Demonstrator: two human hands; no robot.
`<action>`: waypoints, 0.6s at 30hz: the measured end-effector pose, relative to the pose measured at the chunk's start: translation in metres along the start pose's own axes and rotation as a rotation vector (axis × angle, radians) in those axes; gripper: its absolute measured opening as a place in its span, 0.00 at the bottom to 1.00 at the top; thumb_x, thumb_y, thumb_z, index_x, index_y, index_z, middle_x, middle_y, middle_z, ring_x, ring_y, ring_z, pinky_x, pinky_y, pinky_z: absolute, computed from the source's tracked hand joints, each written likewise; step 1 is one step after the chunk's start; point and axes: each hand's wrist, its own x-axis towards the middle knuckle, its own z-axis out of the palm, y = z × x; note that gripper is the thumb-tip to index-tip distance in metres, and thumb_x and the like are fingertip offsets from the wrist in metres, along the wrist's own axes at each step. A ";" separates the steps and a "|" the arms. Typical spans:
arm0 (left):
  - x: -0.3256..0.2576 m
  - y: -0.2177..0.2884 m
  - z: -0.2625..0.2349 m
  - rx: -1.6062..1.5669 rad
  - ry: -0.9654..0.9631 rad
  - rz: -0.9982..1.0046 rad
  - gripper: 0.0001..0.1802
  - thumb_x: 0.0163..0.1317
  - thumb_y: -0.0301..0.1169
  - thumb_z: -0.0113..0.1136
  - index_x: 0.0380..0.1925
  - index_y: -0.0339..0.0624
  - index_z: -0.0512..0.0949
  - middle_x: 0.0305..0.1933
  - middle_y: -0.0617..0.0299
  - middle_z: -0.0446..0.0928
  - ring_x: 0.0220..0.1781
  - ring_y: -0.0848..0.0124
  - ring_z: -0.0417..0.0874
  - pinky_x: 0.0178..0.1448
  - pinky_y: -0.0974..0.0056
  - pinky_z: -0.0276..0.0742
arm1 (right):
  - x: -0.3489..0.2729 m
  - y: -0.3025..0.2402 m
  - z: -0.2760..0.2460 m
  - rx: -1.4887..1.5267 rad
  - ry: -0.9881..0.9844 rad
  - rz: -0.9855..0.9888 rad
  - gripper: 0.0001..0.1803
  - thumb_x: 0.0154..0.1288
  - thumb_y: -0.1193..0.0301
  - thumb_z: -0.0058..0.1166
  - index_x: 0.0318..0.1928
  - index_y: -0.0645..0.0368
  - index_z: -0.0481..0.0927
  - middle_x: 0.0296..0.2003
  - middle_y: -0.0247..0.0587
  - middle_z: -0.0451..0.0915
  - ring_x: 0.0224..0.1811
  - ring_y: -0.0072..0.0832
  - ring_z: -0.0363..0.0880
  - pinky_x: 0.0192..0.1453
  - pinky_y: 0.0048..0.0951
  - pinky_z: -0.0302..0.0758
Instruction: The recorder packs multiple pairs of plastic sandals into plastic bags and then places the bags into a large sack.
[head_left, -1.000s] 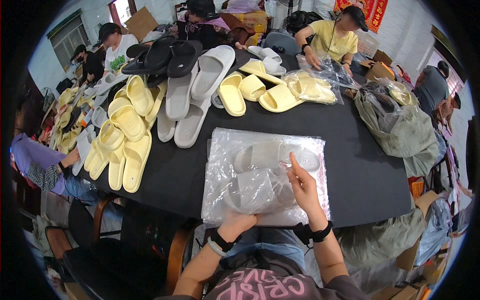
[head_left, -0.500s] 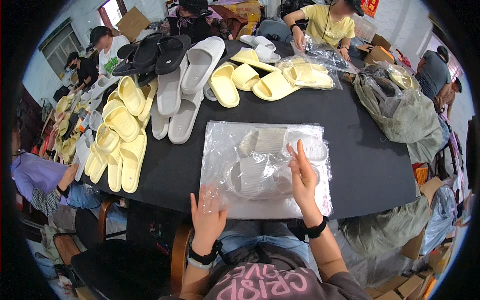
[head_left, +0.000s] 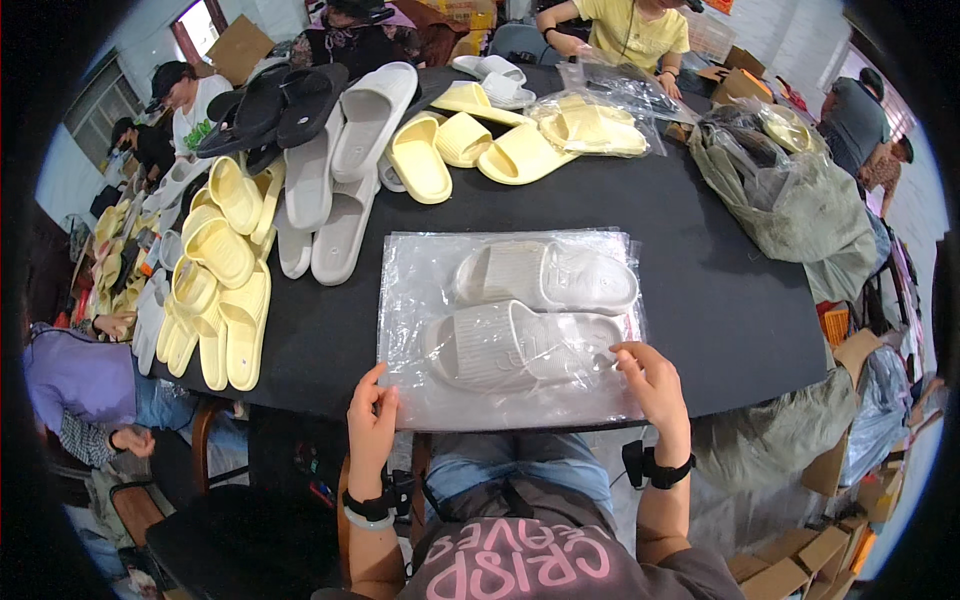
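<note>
A pair of light grey slide slippers (head_left: 490, 345) lies side by side inside a clear plastic bag (head_left: 408, 300), toes to the left. Beneath it is a stack of flat clear bags whose layers I cannot tell apart. My left hand (head_left: 372, 418) is at the bag's lower left edge, thumb and forefinger apart. Over the lower right edge, beside the nearer slipper's heel, my right hand (head_left: 655, 388) has its fingertips bent together on the plastic.
Yellow slippers (head_left: 225, 255), grey slippers (head_left: 335, 225) and black slippers (head_left: 290, 110) are piled on the black table (head_left: 720, 300). Bagged yellow slippers (head_left: 590, 128) lie at the back. A full green sack (head_left: 800, 210) stands right. A co-worker in yellow (head_left: 640, 35) handles plastic across the table.
My right hand has come off the top of the bag to its lower right edge. My left hand has drawn back to the left edge. The bag now lies flatter over the slippers.
</note>
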 end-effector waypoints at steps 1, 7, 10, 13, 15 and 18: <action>0.002 0.000 0.002 0.001 -0.010 0.002 0.20 0.65 0.25 0.58 0.57 0.36 0.74 0.27 0.66 0.74 0.27 0.78 0.69 0.37 0.70 0.68 | -0.002 -0.006 0.000 -0.009 -0.013 0.016 0.19 0.66 0.56 0.56 0.47 0.58 0.81 0.37 0.44 0.82 0.36 0.37 0.83 0.39 0.32 0.76; 0.006 -0.019 0.006 0.010 0.070 0.055 0.19 0.64 0.21 0.56 0.57 0.36 0.74 0.28 0.68 0.74 0.30 0.80 0.68 0.36 0.71 0.66 | -0.008 0.036 0.003 -0.216 0.180 -0.061 0.15 0.60 0.62 0.64 0.38 0.61 0.80 0.33 0.38 0.76 0.27 0.27 0.73 0.33 0.29 0.72; 0.005 -0.032 0.010 -0.025 0.096 0.063 0.19 0.64 0.21 0.55 0.56 0.36 0.74 0.30 0.68 0.73 0.30 0.80 0.68 0.36 0.72 0.66 | -0.016 0.052 -0.001 0.358 0.207 -0.141 0.07 0.57 0.78 0.64 0.29 0.62 0.77 0.32 0.32 0.74 0.30 0.21 0.70 0.34 0.23 0.65; 0.005 -0.038 0.013 0.021 0.093 0.052 0.19 0.64 0.20 0.54 0.55 0.36 0.74 0.32 0.63 0.74 0.31 0.75 0.69 0.41 0.68 0.68 | -0.033 0.063 -0.017 0.685 0.096 -0.328 0.06 0.56 0.77 0.66 0.28 0.61 0.80 0.36 0.36 0.77 0.41 0.25 0.72 0.45 0.26 0.68; 0.005 -0.039 0.017 0.242 0.120 0.097 0.19 0.64 0.21 0.54 0.55 0.37 0.74 0.34 0.58 0.75 0.34 0.66 0.73 0.47 0.61 0.71 | -0.044 0.074 -0.024 0.633 -0.097 -0.256 0.06 0.52 0.76 0.68 0.29 0.59 0.82 0.39 0.38 0.80 0.43 0.28 0.74 0.49 0.30 0.69; 0.005 -0.028 0.015 0.465 0.102 0.185 0.21 0.63 0.21 0.54 0.57 0.38 0.73 0.37 0.53 0.75 0.41 0.56 0.75 0.53 0.54 0.70 | -0.047 0.075 -0.030 0.270 -0.159 -0.270 0.07 0.50 0.74 0.70 0.30 0.57 0.84 0.43 0.39 0.82 0.47 0.32 0.75 0.54 0.34 0.69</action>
